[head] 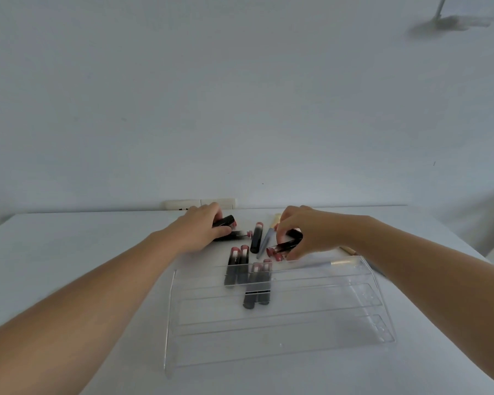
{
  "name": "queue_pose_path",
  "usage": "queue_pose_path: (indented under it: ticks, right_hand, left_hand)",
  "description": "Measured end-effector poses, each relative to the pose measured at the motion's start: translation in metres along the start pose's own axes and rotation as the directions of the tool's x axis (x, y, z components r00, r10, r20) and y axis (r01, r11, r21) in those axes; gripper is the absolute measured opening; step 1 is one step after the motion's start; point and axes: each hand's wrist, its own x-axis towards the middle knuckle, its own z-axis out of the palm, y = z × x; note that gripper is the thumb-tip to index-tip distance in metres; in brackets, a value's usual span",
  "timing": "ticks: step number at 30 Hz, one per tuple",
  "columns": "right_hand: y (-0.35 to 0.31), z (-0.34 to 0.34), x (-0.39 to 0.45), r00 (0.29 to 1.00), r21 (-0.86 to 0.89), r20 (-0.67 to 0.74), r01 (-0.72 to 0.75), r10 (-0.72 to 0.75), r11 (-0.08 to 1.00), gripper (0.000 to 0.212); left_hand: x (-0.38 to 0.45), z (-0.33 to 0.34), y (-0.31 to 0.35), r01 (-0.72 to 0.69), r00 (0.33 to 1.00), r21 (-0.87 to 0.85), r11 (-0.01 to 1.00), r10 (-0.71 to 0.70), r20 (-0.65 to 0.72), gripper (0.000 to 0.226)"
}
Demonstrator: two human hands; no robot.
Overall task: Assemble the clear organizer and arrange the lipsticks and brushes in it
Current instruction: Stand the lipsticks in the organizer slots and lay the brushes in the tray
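Observation:
A clear tiered organizer (pixel 280 332) stands on the white table near me. Several black lipsticks with pink ends lie behind it and show through its back wall (pixel 247 276). My left hand (pixel 203 226) grips a black lipstick (pixel 226 221) at the far left of the pile. My right hand (pixel 303 229) pinches another black lipstick (pixel 283 248) just above the table. One lipstick (pixel 256 237) lies loose between my hands, next to a grey-handled brush (pixel 265 242). A second brush with a silver ferrule (pixel 337 263) lies behind the organizer's right end.
The white table (pixel 83 252) meets a white wall at the back. A cream socket strip (pixel 200 203) sits on the wall just behind my left hand. A wooden brush handle (pixel 347 250) pokes out under my right wrist.

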Motion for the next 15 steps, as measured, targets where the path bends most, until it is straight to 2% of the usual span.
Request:
queue_pose_path:
  ticks: [3, 6, 10, 15]
  right_hand:
    - [0.0, -0.001, 0.003, 0.999, 0.011, 0.019, -0.032, 0.031, 0.999, 0.028]
    - [0.001, -0.002, 0.006, 0.998, 0.029, 0.027, -0.065, 0.065, 0.997, 0.03]
    - [0.002, 0.001, 0.01, 0.991, 0.023, 0.071, -0.116, 0.114, 0.993, 0.034]
    - [-0.002, 0.006, 0.016, 0.984, 0.048, 0.096, -0.156, 0.151, 0.987, 0.034]
  left_hand:
    - [-0.001, 0.002, -0.001, -0.031, 0.999, 0.06, 0.998, 0.029, 0.025, 0.034]
    - [-0.001, 0.003, -0.001, -0.069, 0.995, 0.141, 0.988, 0.059, 0.075, 0.047]
    - [0.002, 0.001, 0.002, -0.07, 0.991, 0.146, 0.987, 0.052, 0.122, 0.064]
    - [0.007, -0.002, 0.007, -0.116, 0.974, 0.223, 0.968, 0.067, 0.215, 0.055]
